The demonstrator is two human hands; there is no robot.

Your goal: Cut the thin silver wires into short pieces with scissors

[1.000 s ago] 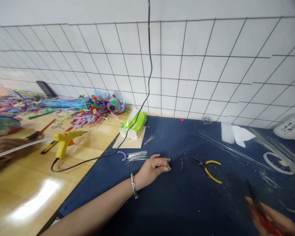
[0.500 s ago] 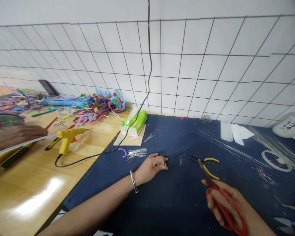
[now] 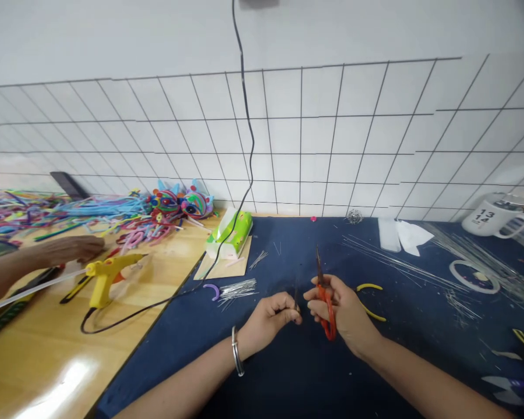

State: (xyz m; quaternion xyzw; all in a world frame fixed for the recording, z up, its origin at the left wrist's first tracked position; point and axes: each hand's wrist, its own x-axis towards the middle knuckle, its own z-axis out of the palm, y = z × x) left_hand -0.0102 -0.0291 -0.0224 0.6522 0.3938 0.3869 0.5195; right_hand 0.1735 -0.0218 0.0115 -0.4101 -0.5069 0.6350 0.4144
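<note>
My left hand point(image 3: 276, 317), a silver bangle at its wrist, is closed in a pinch over the dark blue mat point(image 3: 288, 372). A thin dark strip, perhaps wire point(image 3: 296, 292), sticks up from its fingertips. Just to the right, my right hand point(image 3: 343, 311) is closed around red-handled scissors point(image 3: 329, 311), whose blades point away and upward. The two hands are close but apart. Behind the right hand lie yellow-handled pliers point(image 3: 371, 287), partly hidden by it. A bundle of short silver wires point(image 3: 238, 289) and a purple curved piece point(image 3: 211, 292) lie left of my left hand.
On the wooden table point(image 3: 148, 326) are a yellow glue gun point(image 3: 105, 279), pipe cleaners point(image 3: 100, 206) and a co-worker's hand point(image 3: 70, 249). A tissue pack point(image 3: 231, 235) sits near the wall. Long wires point(image 3: 475, 256), a white ring point(image 3: 474, 276) and a mug point(image 3: 493, 216) are at right.
My right hand has moved left with the scissors, from beside the pliers to near my left hand, and the blades now point more upright. The co-worker's hand has shifted. My view has tilted upward slightly.
</note>
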